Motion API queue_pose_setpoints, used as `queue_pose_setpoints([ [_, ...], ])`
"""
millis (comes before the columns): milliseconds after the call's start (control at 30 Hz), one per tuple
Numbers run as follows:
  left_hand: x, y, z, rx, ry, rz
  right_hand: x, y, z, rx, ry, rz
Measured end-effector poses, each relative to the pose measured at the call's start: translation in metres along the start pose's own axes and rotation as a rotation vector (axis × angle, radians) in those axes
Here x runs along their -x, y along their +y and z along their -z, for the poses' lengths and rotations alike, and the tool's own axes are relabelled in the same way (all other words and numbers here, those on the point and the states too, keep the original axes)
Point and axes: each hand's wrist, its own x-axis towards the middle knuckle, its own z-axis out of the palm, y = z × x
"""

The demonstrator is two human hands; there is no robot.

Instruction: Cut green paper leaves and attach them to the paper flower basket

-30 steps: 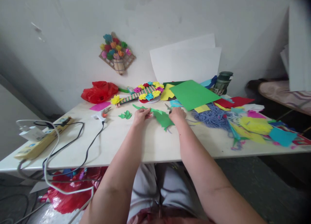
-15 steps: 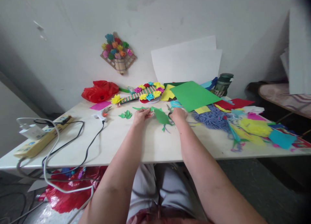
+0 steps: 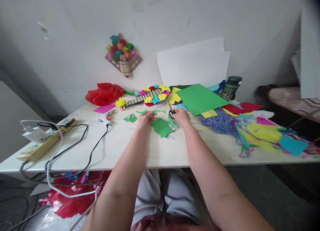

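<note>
Head view. Left hand (image 3: 145,119) pinching the upper left edge of a green paper piece (image 3: 161,127), grip closed on it, sheet held just off the surface (image 3: 140,147) between the two hands. Right hand (image 3: 180,116) closed through the handles of scissors (image 3: 171,111), blades pointing up and away; whether the blades are parted cannot be told at this size. Green piece touching the right hand's side, a jagged lobe hanging at its lower edge.

Judged step: trimming a leaf shape. Best done by turning the paper with the left hand into the blades rather than twisting the scissors; short snips at the notches; pinch kept near the cut line so the thin paper stays taut.

Nearby: cut green leaves (image 3: 130,118) left of the hands, green strip (image 3: 151,111) just beyond, flower-trimmed craft piece (image 3: 147,96) farther back, large green sheet (image 3: 200,98) to the right, blue yarn (image 3: 220,121) beside it. Glue gun (image 3: 106,117) and power strip (image 3: 42,142) well to the left.
</note>
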Motion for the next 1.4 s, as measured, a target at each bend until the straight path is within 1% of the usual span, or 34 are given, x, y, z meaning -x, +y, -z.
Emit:
queue_pose_setpoints([
  [100, -0.002, 0.000, 0.000, 0.044, 0.020, -0.003, -0.003, -0.003, -0.003, -0.519, -0.032, 0.022],
  [167, -0.002, 0.001, 0.000, 0.068, 0.039, 0.000, -0.001, -0.007, -0.002, -0.781, -0.075, -0.016],
  [233, -0.001, 0.002, -0.001, 0.094, 0.060, 0.007, 0.003, -0.011, 0.000, -0.948, -0.135, -0.051],
  [333, 0.001, 0.005, -0.003, 0.133, 0.091, 0.020, 0.008, -0.014, 0.004, -1.077, -0.223, -0.050],
  [400, 0.001, 0.005, -0.003, 0.156, 0.110, 0.021, 0.010, -0.014, 0.005, -1.080, -0.272, -0.046],
  [500, 0.000, 0.005, -0.002, 0.198, 0.141, 0.012, 0.012, -0.013, 0.004, -0.977, -0.356, -0.033],
  [700, -0.001, 0.005, 0.000, 0.271, 0.208, -0.003, 0.020, -0.012, 0.005, -0.792, -0.586, 0.073],
  [833, -0.001, 0.006, 0.000, 0.299, 0.223, 0.000, 0.020, -0.010, 0.003, -0.683, -0.662, 0.095],
  [933, 0.000, 0.006, 0.000, 0.297, 0.218, 0.001, 0.019, -0.008, 0.000, -0.656, -0.716, 0.112],
  [1033, 0.001, 0.004, -0.001, 0.267, 0.181, -0.005, 0.018, -0.008, -0.002, -0.670, -0.712, 0.131],
  [1100, 0.002, 0.003, -0.003, 0.222, 0.135, 0.004, 0.018, -0.008, -0.003, -0.681, -0.696, 0.135],
  [1267, 0.007, 0.001, -0.009, 0.106, 0.018, 0.047, 0.019, -0.012, -0.007, -0.731, -0.619, 0.102],
  [1333, 0.009, 0.003, -0.011, 0.106, 0.013, 0.064, 0.020, -0.014, -0.006, -0.758, -0.594, 0.076],
  [1400, 0.009, 0.005, -0.011, 0.124, 0.032, 0.083, 0.021, -0.015, -0.004, -0.780, -0.562, 0.054],
])
